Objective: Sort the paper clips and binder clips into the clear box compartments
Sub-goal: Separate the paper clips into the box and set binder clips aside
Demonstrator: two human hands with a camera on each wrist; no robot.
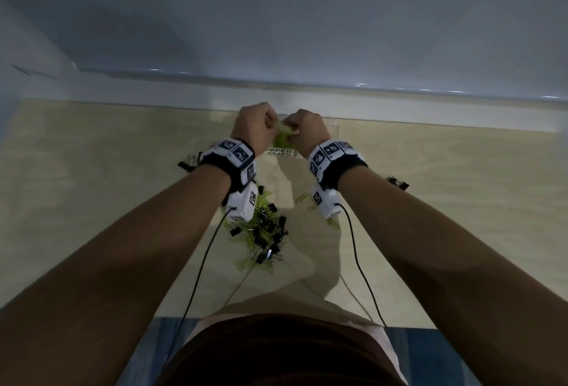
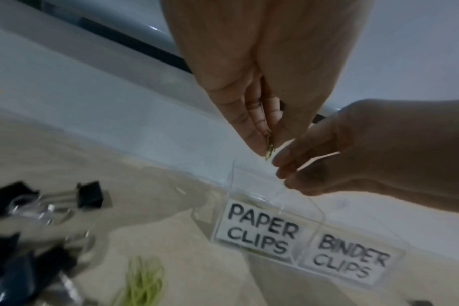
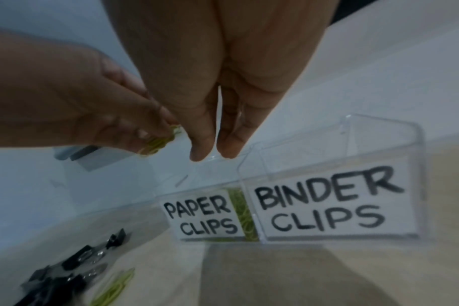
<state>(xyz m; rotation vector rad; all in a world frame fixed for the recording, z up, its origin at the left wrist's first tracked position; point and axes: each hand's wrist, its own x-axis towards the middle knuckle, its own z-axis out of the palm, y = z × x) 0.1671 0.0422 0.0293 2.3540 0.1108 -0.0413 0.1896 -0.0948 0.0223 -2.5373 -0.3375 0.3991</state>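
Note:
Both hands hover side by side over the clear box [image 1: 334, 128], above its compartment labelled PAPER CLIPS [image 2: 260, 227]. My left hand [image 1: 274, 127] pinches a small bunch of yellow-green paper clips [image 3: 157, 142] in its fingertips [image 2: 257, 140]. My right hand [image 3: 212, 154] points straight down next to it, thumb and fingers close together with nothing visible between them. Yellow-green clips [image 3: 244, 213] lie inside the paper clips compartment. The compartment labelled BINDER CLIPS [image 3: 328, 207] shows no clips through its clear walls.
A mixed pile of black binder clips and yellow-green paper clips [image 1: 264, 228] lies on the wooden table between my forearms. Stray binder clips sit at the left [image 1: 189, 162] and right [image 1: 398, 182]. A white ledge [image 1: 276, 87] runs behind the box.

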